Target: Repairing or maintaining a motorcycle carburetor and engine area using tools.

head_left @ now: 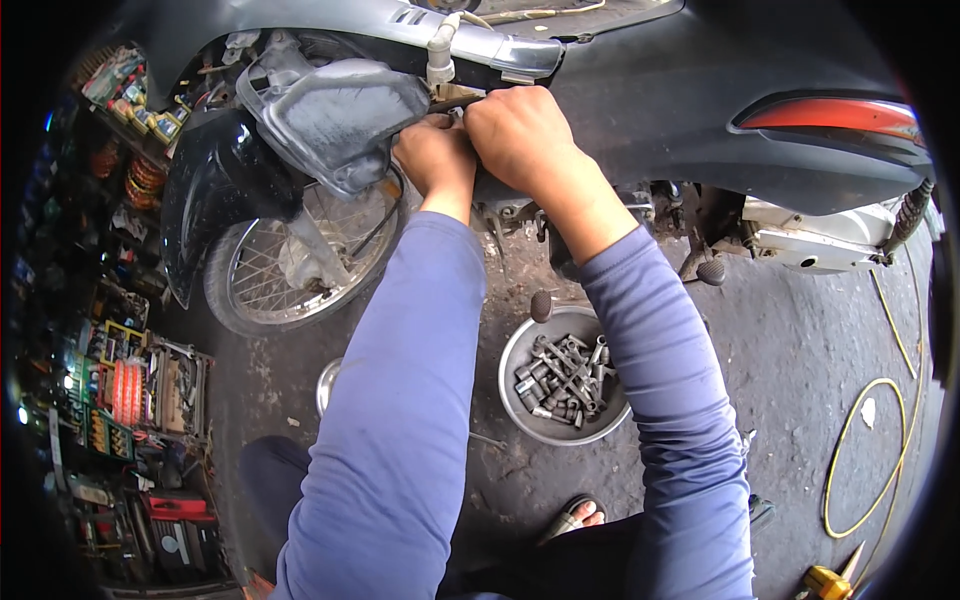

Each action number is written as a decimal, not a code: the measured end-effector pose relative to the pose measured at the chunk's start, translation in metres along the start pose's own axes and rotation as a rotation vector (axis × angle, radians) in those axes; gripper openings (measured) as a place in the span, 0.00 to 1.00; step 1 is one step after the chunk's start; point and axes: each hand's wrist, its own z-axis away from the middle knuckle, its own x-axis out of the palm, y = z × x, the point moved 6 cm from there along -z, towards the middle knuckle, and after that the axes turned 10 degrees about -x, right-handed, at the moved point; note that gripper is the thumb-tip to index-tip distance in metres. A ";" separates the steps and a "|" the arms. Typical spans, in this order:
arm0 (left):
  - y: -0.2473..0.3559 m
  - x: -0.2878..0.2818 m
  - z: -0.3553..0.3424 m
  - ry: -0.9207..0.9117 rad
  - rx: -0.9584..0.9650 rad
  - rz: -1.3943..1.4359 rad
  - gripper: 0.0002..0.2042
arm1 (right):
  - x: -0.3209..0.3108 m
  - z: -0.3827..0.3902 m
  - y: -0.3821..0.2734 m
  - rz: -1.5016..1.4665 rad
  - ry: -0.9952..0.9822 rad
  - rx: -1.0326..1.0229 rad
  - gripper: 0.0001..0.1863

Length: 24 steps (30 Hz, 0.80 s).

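Side by side, both my hands work at the front of a dark grey motorbike, under the edge of its body panel (640,110). My left hand (437,158) has its fingers curled in just right of a dusty grey plastic housing (345,115). Touching or nearly touching it, my right hand (525,135) is closed, knuckles up. A short dark piece (456,103) shows between the hands at the top; whether it is gripped cannot be made out. The fingertips of both hands are hidden. A pale pipe fitting (440,50) stands just above them.
A metal bowl (508,390) of sockets and wrenches sits on the floor below the motorbike. The spoked front wheel (245,275) is at left. Shelves with tools and parts (130,390) line the left side. A yellow hose (830,490) loops on the right floor.
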 end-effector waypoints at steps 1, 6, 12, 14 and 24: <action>0.000 -0.001 0.001 -0.001 0.003 -0.010 0.09 | 0.001 0.000 0.000 -0.028 -0.020 0.002 0.09; 0.008 -0.001 0.002 0.004 0.169 0.045 0.09 | -0.001 -0.001 0.000 -0.004 -0.026 0.015 0.09; -0.001 0.003 0.000 0.001 0.085 0.076 0.10 | 0.002 -0.002 -0.001 -0.018 -0.069 0.023 0.09; 0.001 0.001 -0.001 0.010 0.119 0.098 0.10 | 0.001 -0.002 -0.001 -0.002 -0.054 0.017 0.09; -0.001 0.005 -0.002 0.025 0.167 0.088 0.10 | -0.001 -0.001 -0.003 0.000 -0.038 0.020 0.10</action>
